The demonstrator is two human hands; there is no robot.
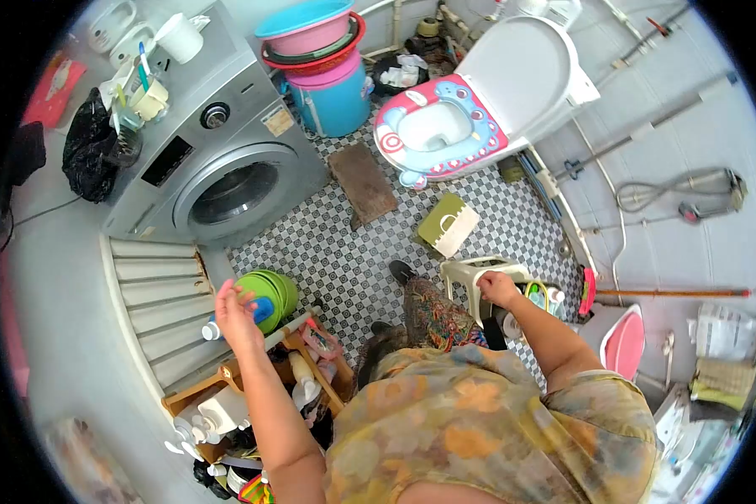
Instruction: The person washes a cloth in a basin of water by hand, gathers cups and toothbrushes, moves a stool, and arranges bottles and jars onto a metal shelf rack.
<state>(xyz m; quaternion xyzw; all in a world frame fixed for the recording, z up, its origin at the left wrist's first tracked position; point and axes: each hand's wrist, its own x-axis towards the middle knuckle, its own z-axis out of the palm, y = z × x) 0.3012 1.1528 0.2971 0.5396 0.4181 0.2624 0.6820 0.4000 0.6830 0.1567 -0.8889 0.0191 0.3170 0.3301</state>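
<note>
Our flowered shirt (479, 403) fills the foreground; beyond, the pale stool (462, 270) stands under and left of our nearer right hand (499, 288), curled at its edge, grip unclear. Our left hand (237, 317), fingers apart, hovers by the green bucket (286, 292).

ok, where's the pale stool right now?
Head view, right of centre: the pale stool stands by the right hand, just below the green-and-white box in the image.

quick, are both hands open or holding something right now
Left hand: loosely open, fingers slightly bent, no grip visible.
Right hand: fingers curled at the edge of the stool; grip cannot be told.
</note>
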